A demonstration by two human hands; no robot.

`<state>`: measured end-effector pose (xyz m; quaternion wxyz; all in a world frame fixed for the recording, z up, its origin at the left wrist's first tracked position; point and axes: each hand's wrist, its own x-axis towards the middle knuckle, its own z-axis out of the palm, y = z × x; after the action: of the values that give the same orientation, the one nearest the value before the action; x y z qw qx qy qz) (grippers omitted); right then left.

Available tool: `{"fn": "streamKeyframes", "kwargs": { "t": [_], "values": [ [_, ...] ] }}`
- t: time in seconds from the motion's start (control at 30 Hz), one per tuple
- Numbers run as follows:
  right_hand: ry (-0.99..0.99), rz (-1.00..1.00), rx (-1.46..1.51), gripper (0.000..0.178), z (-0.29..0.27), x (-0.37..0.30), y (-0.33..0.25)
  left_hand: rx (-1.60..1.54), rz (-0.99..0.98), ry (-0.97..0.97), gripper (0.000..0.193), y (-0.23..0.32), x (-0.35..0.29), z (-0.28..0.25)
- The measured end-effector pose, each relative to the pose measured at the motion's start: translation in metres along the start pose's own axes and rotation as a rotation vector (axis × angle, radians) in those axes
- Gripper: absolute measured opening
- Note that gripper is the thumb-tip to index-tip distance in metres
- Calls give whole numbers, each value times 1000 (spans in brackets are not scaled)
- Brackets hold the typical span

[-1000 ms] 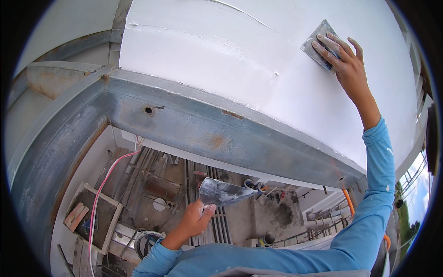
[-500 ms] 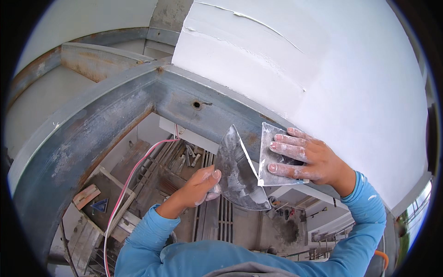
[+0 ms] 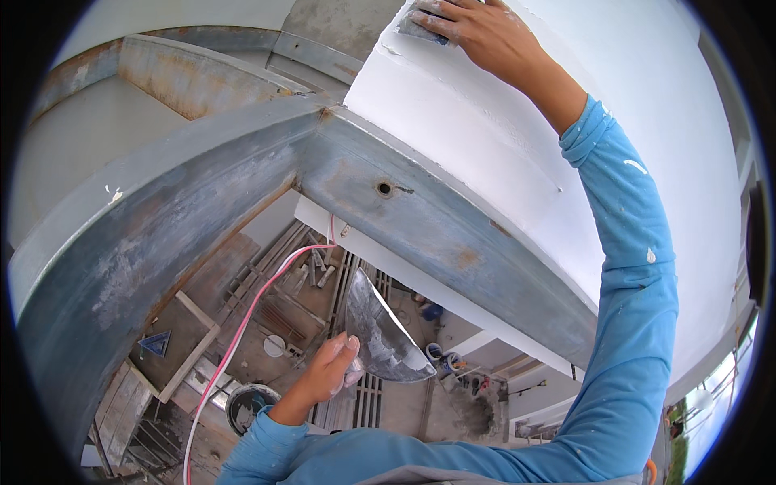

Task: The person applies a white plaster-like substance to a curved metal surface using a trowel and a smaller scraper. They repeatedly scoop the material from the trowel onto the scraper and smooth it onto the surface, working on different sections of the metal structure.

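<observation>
My left hand (image 3: pixel 330 368) is closed on the near edge of a half-round metal plaster pan (image 3: pixel 388 343), smeared grey and white, with a white line of plaster along its straight edge. My right arm reaches up to a white plastered wall (image 3: pixel 477 149). There my right hand (image 3: pixel 489 40) presses a flat plaster scraper (image 3: pixel 416 29) against the wall near its left edge. The fingers lie over the blade and cover much of it. Both hands are dusted with white. The plaster has a faint ridge and a few rough spots.
A grey steel beam (image 3: pixel 436 222) runs under the wall and meets a curved beam (image 3: pixel 186 206) on the left. Far below lie a floor with planks, metal bars, a black tub (image 3: pixel 249 406) and buckets (image 3: pixel 434 351). A pink and white cable (image 3: pixel 257 301) hangs down in front.
My right hand has gone up and left with the scraper, from beside the pan to the upper wall. The pan has moved slightly left and down. The whole view has shifted.
</observation>
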<state>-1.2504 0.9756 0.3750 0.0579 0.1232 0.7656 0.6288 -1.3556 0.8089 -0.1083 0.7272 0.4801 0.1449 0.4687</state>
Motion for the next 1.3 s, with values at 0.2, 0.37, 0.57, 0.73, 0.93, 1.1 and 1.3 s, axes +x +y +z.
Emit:
{"fn": "streamKeyframes", "kwargs": {
  "t": [0.2, 0.37, 0.57, 0.73, 0.93, 1.1, 1.3],
  "values": [
    [-51, 15, -20, 38, 24, 15, -1, -107, -54, 55, 40, 12, -14, 1],
    [-120, 13, -54, 38, 16, 18, -1, -32, -19, 71, 41, 4, -9, -11],
    [-44, -1, 10, 33, 12, 17, -3, -58, -37, 23, 44, 9, -1, -7],
    [-280, 77, -49, 28, -22, 6, -5, -81, -79, -7, 46, -12, 7, 4],
    [-265, 170, -65, 29, -48, -73, -15, -91, -137, -40, 44, -23, 17, 20],
    [-531, 358, -370, 55, -58, -172, -30, -48, -100, -115, 42, -21, 31, 32],
    [-606, 482, -301, 58, -106, -224, -57, -94, -221, -138, 38, -17, 29, 18]
  ]
}}
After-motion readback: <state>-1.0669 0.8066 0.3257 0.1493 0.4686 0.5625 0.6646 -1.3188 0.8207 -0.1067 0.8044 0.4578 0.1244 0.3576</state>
